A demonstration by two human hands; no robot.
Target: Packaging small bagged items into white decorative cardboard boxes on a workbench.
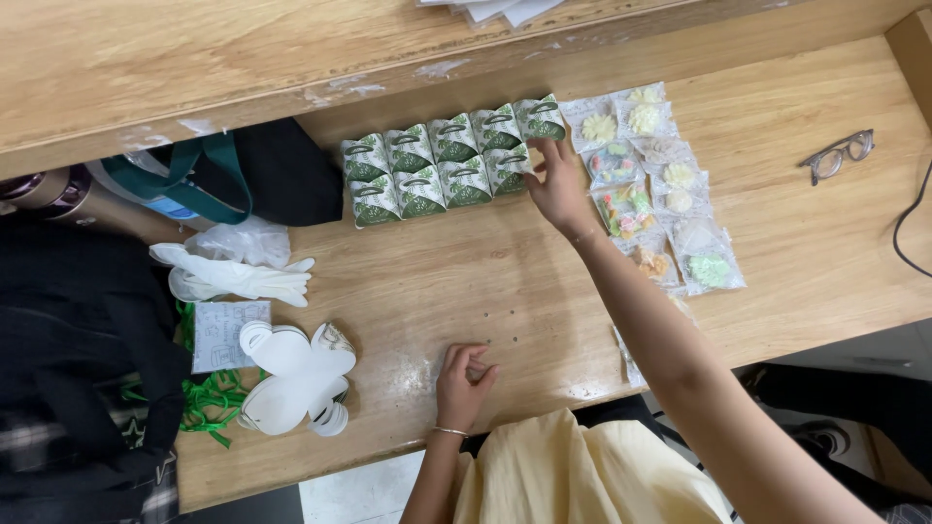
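On wooden desk (466, 281): ten green boxes (449, 160); right hand (556, 184) spread, fingertips touching boxes; left hand (463, 383) loosely curled, empty; glasses (840, 155) apart.

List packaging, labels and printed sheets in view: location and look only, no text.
Green-and-white favour boxes: two rows at the desk's back edge, small, with handles; right hand touches the row's right end.
Clear sachets: right of the boxes, flat, holding pale and coloured pieces.
White die-cut box blanks: front left, stacked, rounded flaps.
Printed paper sheet: left of the blanks, white, rectangular.
Left hand: on bare desk, empty.
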